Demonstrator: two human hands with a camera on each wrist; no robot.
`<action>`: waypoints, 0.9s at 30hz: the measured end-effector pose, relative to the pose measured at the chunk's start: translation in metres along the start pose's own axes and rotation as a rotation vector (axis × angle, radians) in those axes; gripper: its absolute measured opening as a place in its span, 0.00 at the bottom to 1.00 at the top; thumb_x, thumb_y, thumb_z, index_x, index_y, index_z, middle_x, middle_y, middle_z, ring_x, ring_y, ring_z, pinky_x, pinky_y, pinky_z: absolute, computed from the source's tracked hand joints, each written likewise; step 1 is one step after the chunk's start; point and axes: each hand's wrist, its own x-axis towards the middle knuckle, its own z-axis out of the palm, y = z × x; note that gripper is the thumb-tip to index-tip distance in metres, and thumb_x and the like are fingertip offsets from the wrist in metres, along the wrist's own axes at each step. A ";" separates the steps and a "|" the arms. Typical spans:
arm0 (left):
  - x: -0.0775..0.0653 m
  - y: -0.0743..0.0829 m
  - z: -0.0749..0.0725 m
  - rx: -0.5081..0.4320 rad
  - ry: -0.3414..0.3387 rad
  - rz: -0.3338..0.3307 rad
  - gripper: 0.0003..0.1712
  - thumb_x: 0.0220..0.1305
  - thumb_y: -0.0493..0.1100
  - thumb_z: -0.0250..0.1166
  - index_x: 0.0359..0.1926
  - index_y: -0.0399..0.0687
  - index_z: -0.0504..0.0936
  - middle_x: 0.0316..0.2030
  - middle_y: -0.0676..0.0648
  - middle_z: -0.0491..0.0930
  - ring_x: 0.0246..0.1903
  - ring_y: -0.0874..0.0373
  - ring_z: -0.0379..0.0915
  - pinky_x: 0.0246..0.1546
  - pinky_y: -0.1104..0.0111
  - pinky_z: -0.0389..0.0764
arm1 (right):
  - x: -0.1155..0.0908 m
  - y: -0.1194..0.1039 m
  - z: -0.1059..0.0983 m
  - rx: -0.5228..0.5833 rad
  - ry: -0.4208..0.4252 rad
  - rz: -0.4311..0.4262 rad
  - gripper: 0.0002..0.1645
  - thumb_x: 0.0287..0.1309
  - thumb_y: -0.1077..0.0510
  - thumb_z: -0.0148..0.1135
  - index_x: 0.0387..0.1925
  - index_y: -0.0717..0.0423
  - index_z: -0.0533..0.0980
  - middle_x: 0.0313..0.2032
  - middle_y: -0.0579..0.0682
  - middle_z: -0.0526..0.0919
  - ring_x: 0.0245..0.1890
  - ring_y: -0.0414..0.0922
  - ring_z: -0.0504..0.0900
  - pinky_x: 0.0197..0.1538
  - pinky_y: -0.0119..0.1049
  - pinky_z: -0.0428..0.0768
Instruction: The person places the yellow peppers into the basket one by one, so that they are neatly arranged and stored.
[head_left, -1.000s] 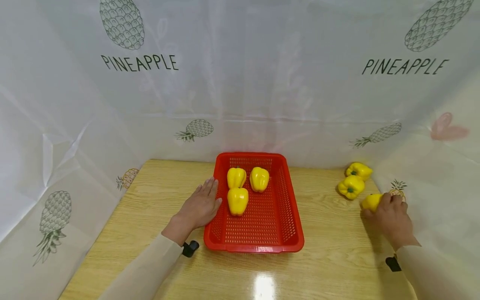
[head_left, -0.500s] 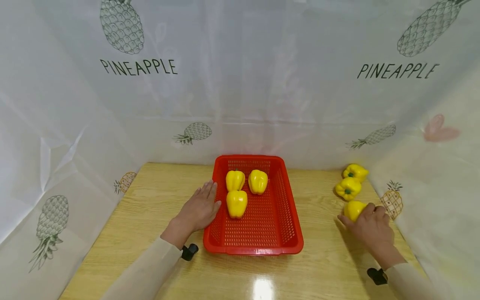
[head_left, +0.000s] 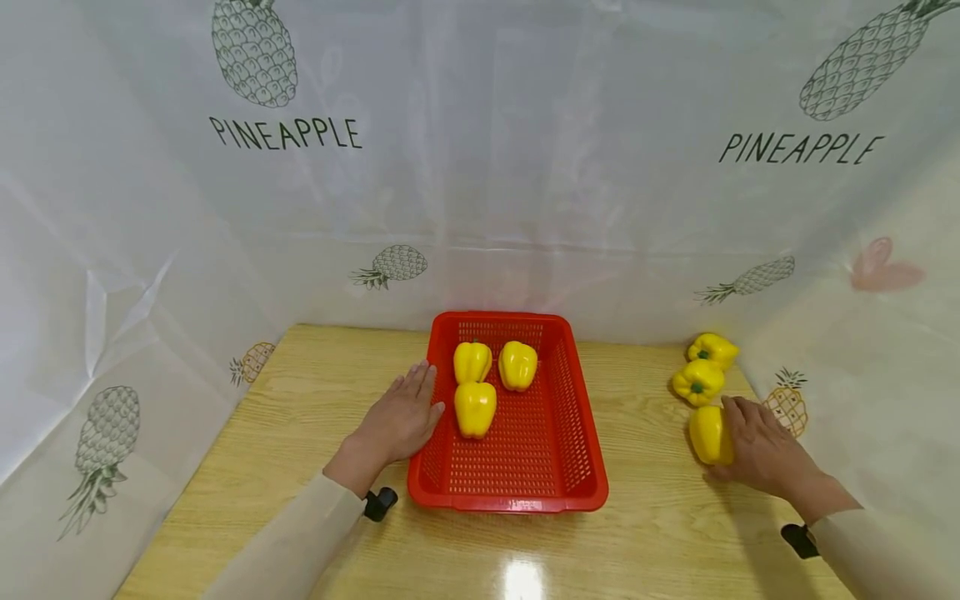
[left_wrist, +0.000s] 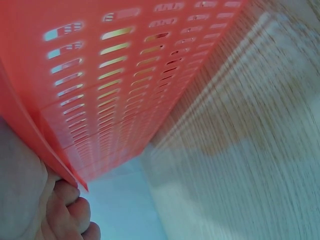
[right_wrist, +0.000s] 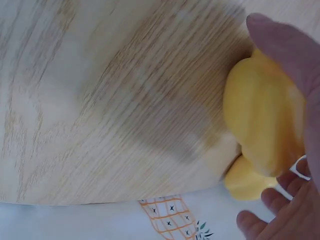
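A red plastic basket point(head_left: 525, 503) with slotted walls stands on the table. Three yellow bell peppers lie in it: a back left pepper point(head_left: 472, 362), a back right pepper point(head_left: 517, 366) and a front pepper point(head_left: 476, 410). My left hand point(head_left: 401, 419) rests along the basket's left rim, fingers extended; the left wrist view shows its fingertips point(left_wrist: 80, 212) by the rim. At the right, my right hand point(head_left: 761, 446) is around the far side of another yellow bell pepper point(head_left: 709, 435). Its thumb point(right_wrist: 280, 42) and fingers are spread either side of that pepper, fingertips apart from it.
Behind the right hand's pepper lie two more yellow bell peppers, a nearer one point(head_left: 698, 382) and a farther one point(head_left: 712, 350), close to the table's right back corner. A white sheet point(head_left: 510, 167) with pineapple prints hangs behind and beside the wooden table point(head_left: 637, 533).
My right hand has moved left and nearer with its pepper, which has turned and now shows its long side. My fingers have loosened from over it. The left hand stays at the basket.
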 end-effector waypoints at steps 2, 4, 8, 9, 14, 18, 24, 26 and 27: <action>0.000 0.000 0.000 0.004 0.000 0.000 0.42 0.83 0.55 0.50 0.82 0.30 0.51 0.82 0.33 0.50 0.82 0.38 0.47 0.81 0.46 0.55 | 0.001 0.002 0.003 -0.009 0.004 -0.029 0.78 0.37 0.33 0.86 0.72 0.77 0.55 0.64 0.79 0.66 0.61 0.79 0.68 0.63 0.77 0.70; 0.000 0.000 0.000 0.009 -0.005 -0.003 0.42 0.83 0.55 0.50 0.82 0.30 0.51 0.83 0.33 0.50 0.83 0.38 0.46 0.82 0.46 0.55 | 0.002 0.003 0.006 -0.023 0.021 -0.057 0.75 0.37 0.36 0.87 0.71 0.76 0.56 0.63 0.78 0.68 0.60 0.78 0.70 0.61 0.75 0.72; 0.000 0.000 0.001 0.004 -0.002 -0.009 0.42 0.83 0.55 0.50 0.82 0.31 0.51 0.83 0.33 0.50 0.83 0.38 0.46 0.82 0.47 0.54 | 0.006 0.003 0.009 -0.036 0.036 -0.084 0.71 0.39 0.40 0.88 0.70 0.75 0.57 0.61 0.77 0.71 0.57 0.76 0.74 0.57 0.72 0.77; 0.000 0.000 0.001 0.002 -0.001 -0.009 0.42 0.83 0.55 0.50 0.82 0.31 0.51 0.83 0.33 0.50 0.83 0.38 0.46 0.82 0.47 0.54 | 0.007 0.003 0.008 -0.034 0.026 -0.082 0.70 0.39 0.42 0.88 0.70 0.75 0.57 0.61 0.77 0.71 0.57 0.76 0.75 0.57 0.71 0.78; 0.000 0.000 0.001 -0.003 0.009 -0.004 0.41 0.84 0.54 0.50 0.82 0.30 0.51 0.82 0.33 0.50 0.83 0.38 0.47 0.82 0.46 0.54 | 0.009 0.002 0.006 -0.016 -0.034 -0.062 0.68 0.41 0.44 0.87 0.69 0.76 0.56 0.61 0.79 0.71 0.57 0.76 0.75 0.56 0.70 0.79; 0.001 0.000 0.002 -0.002 0.012 -0.003 0.41 0.84 0.54 0.49 0.82 0.30 0.51 0.82 0.33 0.51 0.82 0.38 0.47 0.82 0.46 0.55 | 0.009 0.002 0.006 -0.012 -0.014 -0.070 0.66 0.40 0.44 0.88 0.67 0.75 0.58 0.59 0.77 0.73 0.55 0.74 0.77 0.54 0.69 0.80; 0.001 0.001 0.001 -0.002 0.004 0.001 0.42 0.84 0.54 0.50 0.82 0.30 0.50 0.83 0.33 0.50 0.83 0.38 0.46 0.82 0.46 0.53 | 0.013 0.004 0.009 -0.063 0.191 -0.152 0.65 0.30 0.45 0.91 0.61 0.74 0.63 0.49 0.73 0.79 0.45 0.70 0.81 0.44 0.67 0.84; 0.001 0.000 0.001 0.001 0.003 0.002 0.42 0.84 0.54 0.50 0.82 0.30 0.50 0.82 0.32 0.50 0.83 0.38 0.46 0.82 0.47 0.53 | 0.018 0.003 0.007 -0.089 0.262 -0.191 0.65 0.27 0.45 0.92 0.59 0.75 0.64 0.45 0.72 0.79 0.42 0.68 0.82 0.42 0.66 0.85; 0.001 0.000 0.001 0.001 0.005 0.002 0.41 0.84 0.54 0.50 0.82 0.30 0.51 0.82 0.32 0.50 0.83 0.38 0.46 0.82 0.47 0.54 | 0.021 0.002 0.006 -0.095 0.289 -0.211 0.65 0.26 0.45 0.92 0.58 0.75 0.64 0.43 0.71 0.79 0.40 0.67 0.81 0.41 0.65 0.85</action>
